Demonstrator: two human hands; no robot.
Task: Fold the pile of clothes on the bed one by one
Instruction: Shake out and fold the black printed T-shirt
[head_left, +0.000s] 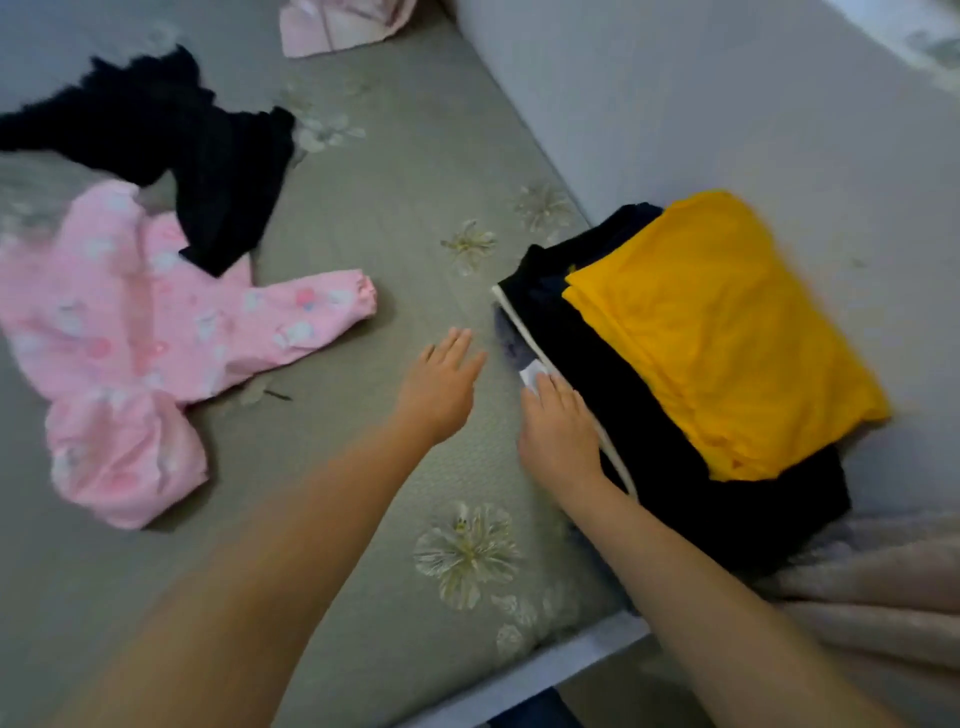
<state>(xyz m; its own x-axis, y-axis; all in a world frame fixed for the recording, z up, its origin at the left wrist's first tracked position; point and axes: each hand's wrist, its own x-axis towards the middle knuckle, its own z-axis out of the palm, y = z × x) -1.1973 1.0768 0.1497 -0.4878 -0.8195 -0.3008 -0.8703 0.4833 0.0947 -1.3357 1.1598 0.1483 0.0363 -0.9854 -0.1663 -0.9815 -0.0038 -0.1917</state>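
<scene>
Both bare hands are open: right hand (558, 428) rests flat on the folded black garment with white trim (649, 415), under a folded yellow cloth (722, 332); left hand (441, 384) hovers over the grey-green floral bed (363, 218). Unfolded pink printed top (145, 338) and crumpled black garment (182, 145) lie off left.

Both bare forearms reaching toward 12 o'clock, left hand (441, 384) flat, fingers straight, pointing to 1 o'clock, right hand (558, 431) palm down, fingers extended toward 11 o'clock
</scene>
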